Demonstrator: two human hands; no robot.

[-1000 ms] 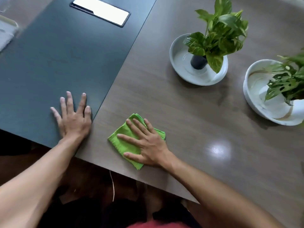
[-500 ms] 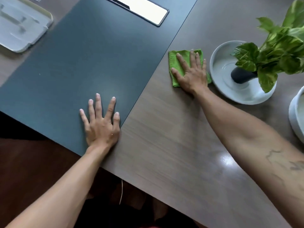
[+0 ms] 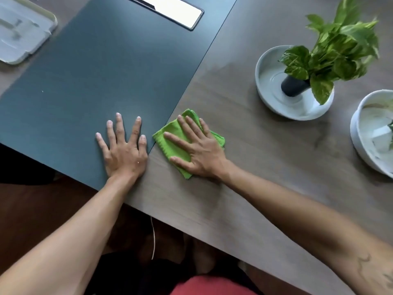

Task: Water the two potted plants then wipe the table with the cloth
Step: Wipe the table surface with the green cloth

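A folded green cloth (image 3: 170,137) lies on the brown wooden table (image 3: 265,167) near its front edge. My right hand (image 3: 200,152) presses flat on the cloth with fingers spread. My left hand (image 3: 123,150) rests flat and empty on the dark grey mat (image 3: 95,71), just left of the cloth. A leafy plant (image 3: 338,47) in a small dark pot (image 3: 293,87) stands in a white dish (image 3: 268,92) at the right. A second white dish (image 3: 361,145) is cut off by the right edge; only a sliver of its plant shows.
A white-faced black-framed panel (image 3: 170,11) sits in the mat at the top. A pale tray (image 3: 23,33) lies at the top left. A thin white cord (image 3: 153,239) hangs below the table's front edge.
My right hand has slid the cloth back from beside the first dish toward the front edge, next to my left hand. The left hand has stayed flat on the mat.
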